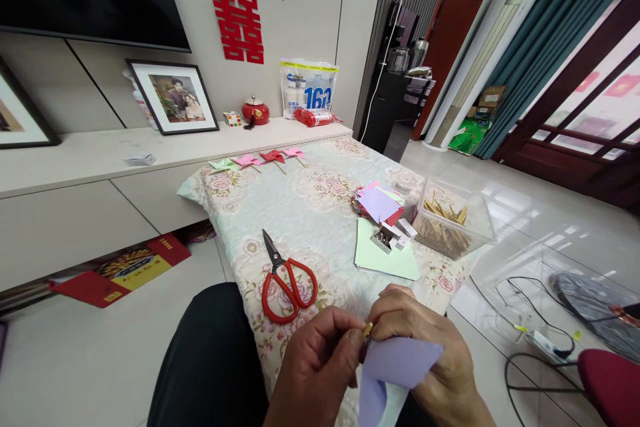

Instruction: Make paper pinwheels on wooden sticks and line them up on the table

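Floral quilted cloth (310, 213), pale green with pink roses, covers a low table set against a long cream cabinet (75, 167) in a tiled room. At the table's near edge, the person pinches a small brass-coloured pin (368, 329) between both hands; only its tip shows, so its long axis cannot be judged for sure, though it seems to tilt up and to the right. The left hand (315, 367) is curled nearly closed, thumb and forefinger pressed on the pin. The right hand (425, 347) is likewise closed at the fingertips on the pin, and holds a sheet of smooth lilac paper (395, 367), which hangs below the hands with a folded corner pointing right. Just beyond lie red-handled scissors (285, 280), steel blades shut and pointing away to the upper left. To their right rests a flat light-green sheet (385, 257) bearing small white boxes (393, 235), then a fan of coloured paper squares (377, 203) and a clear plastic tub (453, 217) of thin wooden sticks. Four folded paper pinwheels (260, 160) line the far edge.
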A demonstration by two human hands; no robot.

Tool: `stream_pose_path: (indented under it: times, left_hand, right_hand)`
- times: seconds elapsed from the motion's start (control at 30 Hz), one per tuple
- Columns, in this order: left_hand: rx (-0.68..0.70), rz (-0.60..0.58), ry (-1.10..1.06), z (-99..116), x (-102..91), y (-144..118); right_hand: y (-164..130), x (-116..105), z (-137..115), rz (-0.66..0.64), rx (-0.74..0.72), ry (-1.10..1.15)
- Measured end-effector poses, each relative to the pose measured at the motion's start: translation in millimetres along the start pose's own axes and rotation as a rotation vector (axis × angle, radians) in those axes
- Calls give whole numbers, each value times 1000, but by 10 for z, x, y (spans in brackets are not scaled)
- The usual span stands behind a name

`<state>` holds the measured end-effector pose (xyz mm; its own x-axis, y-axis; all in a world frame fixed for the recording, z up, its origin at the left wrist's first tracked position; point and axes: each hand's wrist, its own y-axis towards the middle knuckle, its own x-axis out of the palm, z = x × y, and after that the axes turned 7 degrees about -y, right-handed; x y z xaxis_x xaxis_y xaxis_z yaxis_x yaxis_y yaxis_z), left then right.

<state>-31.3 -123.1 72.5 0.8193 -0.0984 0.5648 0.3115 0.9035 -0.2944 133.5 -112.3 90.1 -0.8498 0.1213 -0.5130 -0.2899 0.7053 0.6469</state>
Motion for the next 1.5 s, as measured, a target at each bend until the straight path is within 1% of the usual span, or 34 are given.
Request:
stream_pose_path:
  times: [0.3, 0.53, 0.6, 0.77, 0.87, 1.07, 1.13, 1.33, 1.5]
  left_hand:
    - [50, 45, 7, -16, -23, 10]
    - [85, 75, 84, 27, -36, 25]
    - [121, 71, 123, 27, -41, 26]
    - [224, 119, 216, 5, -65, 20]
    - [248, 100, 279, 4, -69, 11]
    - [387, 220, 360, 4, 2, -8]
    - [431, 233, 397, -8, 20, -7]
    - [555, 216, 485, -58, 14, 3]
    - [619, 170, 525, -73, -6, 5]
  right_hand:
    - [68, 14, -27, -25, -16, -2]
    - [86, 51, 0, -35, -14, -3]
    - [79, 61, 5, -43, -2, 10]
    - [65, 91, 18, -52, 11, 44]
    - [72, 108, 20, -52, 14, 58]
    - [74, 123, 15, -48, 30, 78]
    - [60, 123, 18, -47, 27, 75]
    - [41, 135, 28, -36, 39, 81]
    - [-12, 183, 65, 2, 40, 70]
